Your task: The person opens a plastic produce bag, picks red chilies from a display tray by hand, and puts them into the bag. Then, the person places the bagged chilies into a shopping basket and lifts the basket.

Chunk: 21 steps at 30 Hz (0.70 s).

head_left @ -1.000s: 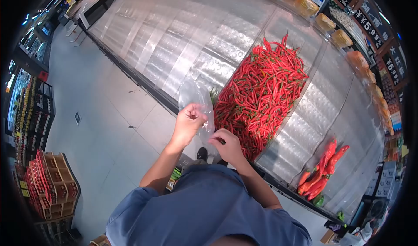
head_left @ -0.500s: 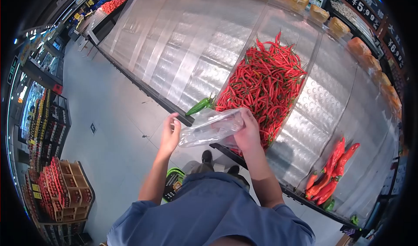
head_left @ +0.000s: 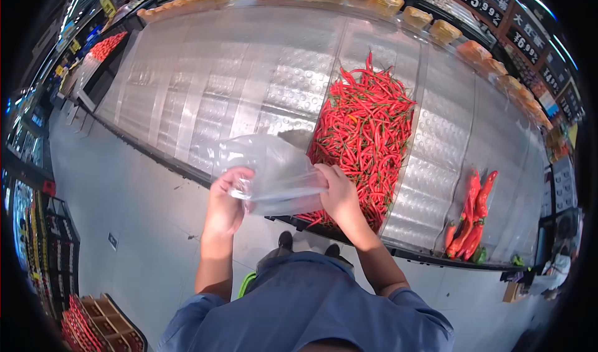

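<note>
A clear plastic bag [head_left: 274,162] is stretched between my two hands over the front edge of the display counter. My left hand [head_left: 227,199] grips its left side, with thumb and fingers closed on the film. On the opposite side, my right hand [head_left: 338,193] pinches the bag close to the pile of thin red chili peppers [head_left: 367,140]. The puffed bag hides part of the counter behind it, and the green peppers seen earlier do not show now.
Larger red peppers [head_left: 474,218] lie at the counter's right end beside a green pepper [head_left: 479,255]. Wrapped yellow packs [head_left: 386,3] line the back edge. Price signs [head_left: 479,6] stand behind. Below are the tiled floor, a green basket rim [head_left: 246,283] and a wooden shelf [head_left: 112,324].
My left hand, apart from the bag before, now grips its side. The bag has spread and puffed upward. My view has turned, and the green peppers are no longer visible.
</note>
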Available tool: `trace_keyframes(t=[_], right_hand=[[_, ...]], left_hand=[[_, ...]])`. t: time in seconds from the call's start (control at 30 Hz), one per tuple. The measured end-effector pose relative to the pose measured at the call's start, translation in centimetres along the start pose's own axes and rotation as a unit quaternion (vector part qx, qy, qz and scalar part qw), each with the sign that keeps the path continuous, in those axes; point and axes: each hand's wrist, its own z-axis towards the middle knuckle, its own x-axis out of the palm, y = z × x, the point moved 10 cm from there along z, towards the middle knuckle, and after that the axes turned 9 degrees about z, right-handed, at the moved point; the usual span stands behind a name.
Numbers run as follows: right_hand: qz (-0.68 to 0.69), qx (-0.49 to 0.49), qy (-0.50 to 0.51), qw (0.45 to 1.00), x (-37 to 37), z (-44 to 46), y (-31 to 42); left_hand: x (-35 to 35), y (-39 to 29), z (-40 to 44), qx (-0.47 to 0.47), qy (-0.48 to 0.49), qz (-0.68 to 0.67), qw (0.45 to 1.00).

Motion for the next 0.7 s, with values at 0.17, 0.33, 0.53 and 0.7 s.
trace_keyframes(t=[0.17,0.33,0.53,0.7], right_hand=[[0.431,0.169,-0.133,0.876,0.9,1.5,-4.7],[0.621,0.285,0.030,0.730,8.3,-3.5,2.6],[0.407,0.220,0.243,0.853,9.6,-6.1,5.6],[0.790,0.300,-0.084,0.528,6.7,-2.3,-3.9]], left_hand=[[1.7,2.5,-0.9,-0.067,0.156,0.181,0.969],[-9.8,3.0,6.1,0.174,-0.110,0.394,0.896],[-7.2,3.1,11.4,-0.092,0.007,0.093,0.991],[-4.9,5.8,6.3,-0.186,0.277,-0.056,0.941]])
